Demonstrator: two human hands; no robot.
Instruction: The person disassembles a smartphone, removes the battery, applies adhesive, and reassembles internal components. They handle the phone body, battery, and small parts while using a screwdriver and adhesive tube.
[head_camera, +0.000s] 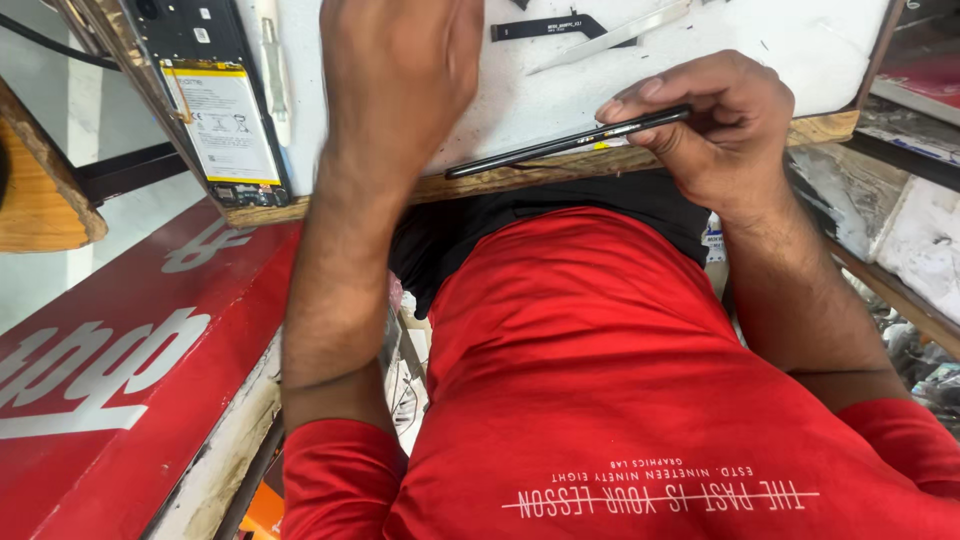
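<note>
The right hand (715, 125) pinches a thin, flat black phone panel (570, 140) by one end, thumb and fingertips (625, 105) closed narrowly on its edge. The panel is seen edge-on; it slants along the near edge of the white, scuffed counter (800, 45), its far end low over the wooden lip, though whether it touches the lip cannot be told.

The left hand (400, 70) is raised over the middle of the counter, its back toward the camera and blurred. Its grip is hidden from view, so whether it is open or closed, or holds anything, cannot be told.

Near the left corner of the counter lies an opened black phone body (200, 90), its insides facing up. A white rectangular battery label (222, 122) with a yellow band at its lower edge covers most of it. Just beside it, toward the middle, lies a slim white tool (272, 70). Toward the far edge, beyond the right hand, lie a flat black ribbon cable (550, 27) and a pale metal strip (610, 38), close together.

Below the counter's left edge slants a red signboard with large white lettering (110, 360). The person wears a red shirt with white print (600, 380).
</note>
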